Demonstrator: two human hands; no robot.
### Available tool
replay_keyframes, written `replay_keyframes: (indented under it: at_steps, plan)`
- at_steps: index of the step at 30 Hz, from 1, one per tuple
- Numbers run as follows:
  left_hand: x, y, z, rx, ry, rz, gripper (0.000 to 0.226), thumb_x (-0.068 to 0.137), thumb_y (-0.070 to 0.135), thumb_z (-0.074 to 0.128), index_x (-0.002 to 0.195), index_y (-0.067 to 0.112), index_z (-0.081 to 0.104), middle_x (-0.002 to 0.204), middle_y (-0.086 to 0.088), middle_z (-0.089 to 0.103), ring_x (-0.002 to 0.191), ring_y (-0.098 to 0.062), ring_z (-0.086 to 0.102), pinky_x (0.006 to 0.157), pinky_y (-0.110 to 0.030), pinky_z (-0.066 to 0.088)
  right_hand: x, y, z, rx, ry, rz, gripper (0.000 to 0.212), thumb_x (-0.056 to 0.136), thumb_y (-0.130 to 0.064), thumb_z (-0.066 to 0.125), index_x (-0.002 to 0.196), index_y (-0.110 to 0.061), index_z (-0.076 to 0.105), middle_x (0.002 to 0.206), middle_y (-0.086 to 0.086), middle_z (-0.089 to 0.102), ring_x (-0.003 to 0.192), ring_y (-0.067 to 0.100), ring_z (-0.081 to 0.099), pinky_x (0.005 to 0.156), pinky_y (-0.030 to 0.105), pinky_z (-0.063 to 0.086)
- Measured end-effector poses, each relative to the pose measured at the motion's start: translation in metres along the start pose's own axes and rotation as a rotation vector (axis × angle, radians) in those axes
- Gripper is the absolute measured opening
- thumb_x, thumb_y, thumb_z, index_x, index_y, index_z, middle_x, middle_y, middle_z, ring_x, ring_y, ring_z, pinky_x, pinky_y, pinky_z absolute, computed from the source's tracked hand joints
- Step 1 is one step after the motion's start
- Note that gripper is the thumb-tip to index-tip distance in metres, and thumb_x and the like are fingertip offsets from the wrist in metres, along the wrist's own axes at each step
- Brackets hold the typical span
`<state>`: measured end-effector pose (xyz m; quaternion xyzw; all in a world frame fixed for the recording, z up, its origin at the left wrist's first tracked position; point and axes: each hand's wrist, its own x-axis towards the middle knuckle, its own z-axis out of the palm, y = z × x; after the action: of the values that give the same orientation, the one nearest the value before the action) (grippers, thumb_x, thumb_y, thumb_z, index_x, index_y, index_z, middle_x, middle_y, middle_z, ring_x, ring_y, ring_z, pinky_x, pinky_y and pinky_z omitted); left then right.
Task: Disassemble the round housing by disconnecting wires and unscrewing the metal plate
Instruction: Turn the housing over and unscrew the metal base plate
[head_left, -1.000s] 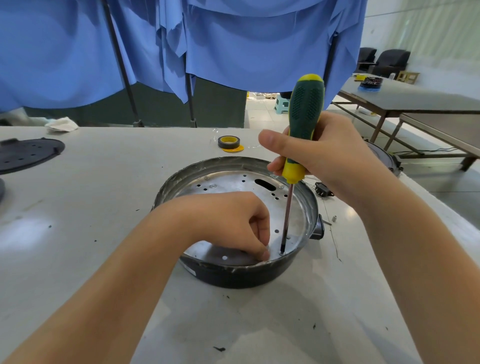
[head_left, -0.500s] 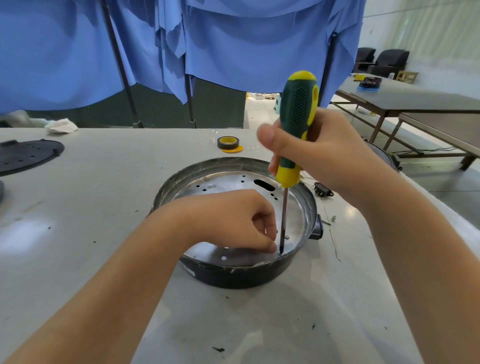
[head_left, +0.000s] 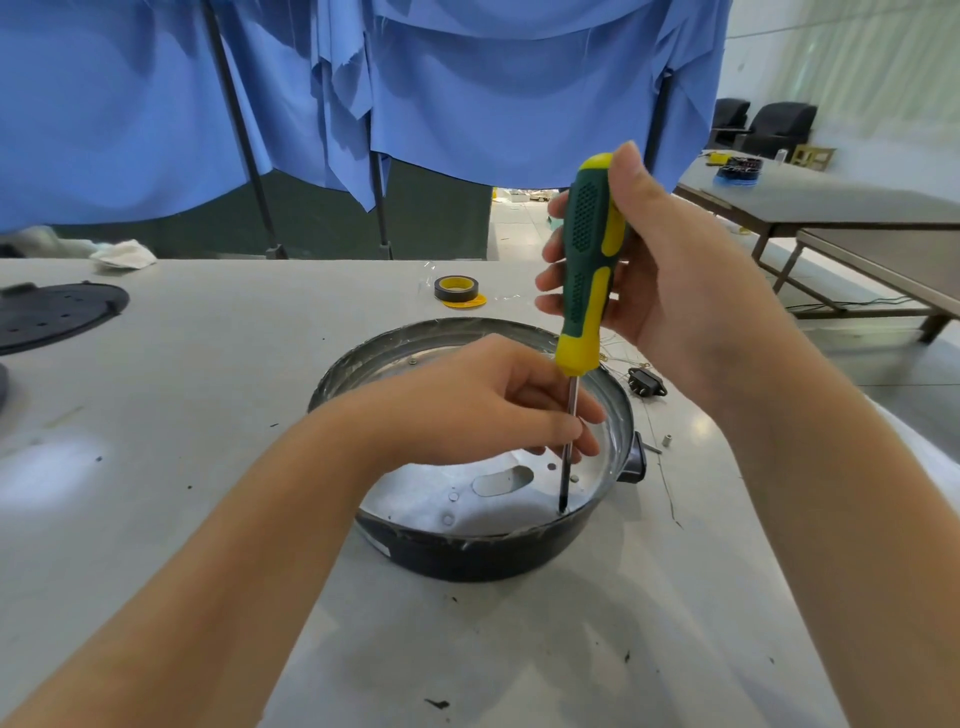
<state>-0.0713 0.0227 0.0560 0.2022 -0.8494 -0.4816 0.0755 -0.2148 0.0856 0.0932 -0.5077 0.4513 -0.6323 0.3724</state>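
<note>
A round dark housing (head_left: 467, 558) sits on the table in front of me, with a perforated shiny metal plate (head_left: 483, 506) inside it. My right hand (head_left: 660, 280) grips the green and yellow handle of a screwdriver (head_left: 589, 270), which stands nearly upright. Its tip rests on the plate close to the near right rim. My left hand (head_left: 483, 405) reaches over the housing and pinches the screwdriver's shaft with its fingertips. The hand hides the middle of the plate.
A roll of black and yellow tape (head_left: 456, 291) lies behind the housing. A black connector (head_left: 644, 382), thin wires and a small screw (head_left: 667, 440) lie to its right. A black perforated disc (head_left: 52, 314) sits far left. Blue curtains hang behind the grey table (head_left: 208, 467).
My left hand rose from the plate and now pinches the screwdriver shaft higher up. My right hand shifted its grip on the handle. The housing appears turned, with the oblong hole now nearer me.
</note>
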Motion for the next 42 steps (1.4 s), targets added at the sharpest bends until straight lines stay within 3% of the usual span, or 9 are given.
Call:
replay_keyframes:
  at_steps: [10, 15, 22, 26, 29, 30, 32, 35, 42]
  plan:
    - [0.005, -0.015, 0.01, -0.274, -0.004, 0.021, 0.014, 0.091, 0.007, 0.065, 0.101, 0.012, 0.074, 0.092, -0.004, 0.078, 0.088, -0.015, 0.074, 0.073, -0.018, 0.055, 0.0, 0.007, 0.002, 0.398, -0.146, 0.052, 0.05, 0.102, -0.043, 0.02, 0.094, -0.006, 0.053, 0.068, 0.004, 0.048, 0.053, 0.013, 0.04, 0.052, 0.024, 0.037]
    - [0.005, -0.017, 0.007, -0.301, -0.032, 0.022, 0.015, 0.089, 0.011, 0.068, 0.099, 0.019, 0.076, 0.095, -0.003, 0.077, 0.092, -0.016, 0.074, 0.074, -0.019, 0.055, 0.001, 0.007, 0.001, 0.495, -0.195, 0.058, 0.05, 0.098, -0.043, 0.023, 0.08, -0.007, 0.053, 0.055, 0.001, 0.041, 0.043, 0.011, 0.032, 0.043, 0.021, 0.03]
    - [0.004, -0.018, 0.005, -0.341, -0.051, 0.049, 0.015, 0.089, 0.011, 0.069, 0.1, 0.019, 0.077, 0.097, -0.003, 0.077, 0.094, -0.017, 0.073, 0.077, -0.02, 0.055, 0.0, 0.003, -0.001, 0.504, -0.299, 0.077, 0.066, 0.093, -0.063, 0.019, 0.07, -0.008, 0.047, 0.044, -0.003, 0.036, 0.034, 0.007, 0.026, 0.035, 0.016, 0.026]
    - [0.005, -0.019, 0.006, -0.313, -0.017, 0.053, 0.015, 0.087, 0.01, 0.07, 0.097, 0.019, 0.078, 0.093, -0.004, 0.078, 0.09, -0.017, 0.074, 0.076, -0.02, 0.056, -0.001, 0.006, 0.002, 0.304, -0.18, 0.051, 0.06, 0.092, -0.063, 0.031, 0.074, -0.01, 0.052, 0.053, 0.0, 0.045, 0.041, 0.011, 0.038, 0.041, 0.02, 0.037]
    - [0.005, -0.019, 0.005, -0.306, 0.006, 0.051, 0.015, 0.086, 0.008, 0.071, 0.095, 0.017, 0.078, 0.091, -0.005, 0.078, 0.089, -0.018, 0.074, 0.077, -0.022, 0.057, -0.002, 0.003, -0.004, -0.184, -0.107, 0.022, 0.044, 0.075, -0.056, 0.064, 0.083, -0.013, 0.061, 0.069, 0.0, 0.061, 0.062, 0.014, 0.061, 0.06, 0.025, 0.054]
    - [0.005, -0.019, 0.005, -0.302, 0.012, 0.05, 0.014, 0.085, 0.008, 0.071, 0.095, 0.016, 0.078, 0.091, -0.006, 0.078, 0.088, -0.018, 0.074, 0.078, -0.023, 0.058, -0.004, 0.0, -0.007, -0.389, -0.107, -0.009, 0.043, 0.067, -0.054, 0.069, 0.086, -0.016, 0.064, 0.071, -0.005, 0.064, 0.068, 0.009, 0.064, 0.065, 0.021, 0.055]
    - [0.006, -0.018, 0.006, -0.287, 0.028, 0.046, 0.014, 0.085, 0.007, 0.071, 0.093, 0.016, 0.078, 0.089, -0.006, 0.078, 0.088, -0.019, 0.074, 0.079, -0.024, 0.058, -0.007, -0.008, -0.014, -0.632, -0.114, -0.053, 0.043, 0.059, -0.054, 0.071, 0.087, -0.022, 0.067, 0.069, -0.015, 0.065, 0.064, -0.005, 0.062, 0.058, 0.007, 0.048]
    - [0.007, -0.017, 0.008, -0.26, 0.059, 0.051, 0.015, 0.084, 0.006, 0.073, 0.087, 0.019, 0.079, 0.087, -0.006, 0.078, 0.086, -0.021, 0.075, 0.081, -0.029, 0.059, -0.01, -0.016, -0.024, -0.689, -0.16, -0.065, 0.046, 0.054, -0.052, 0.075, 0.089, -0.023, 0.067, 0.065, -0.022, 0.065, 0.059, -0.007, 0.062, 0.053, 0.005, 0.044]
    - [0.008, -0.013, 0.012, -0.231, 0.112, 0.086, 0.019, 0.078, 0.006, 0.077, 0.07, 0.024, 0.077, 0.084, -0.007, 0.077, 0.078, -0.02, 0.074, 0.077, -0.029, 0.06, -0.011, -0.02, -0.033, -0.632, -0.184, -0.082, 0.056, 0.045, -0.043, 0.082, 0.097, -0.027, 0.067, 0.093, -0.013, 0.074, 0.08, 0.013, 0.073, 0.072, 0.018, 0.057]
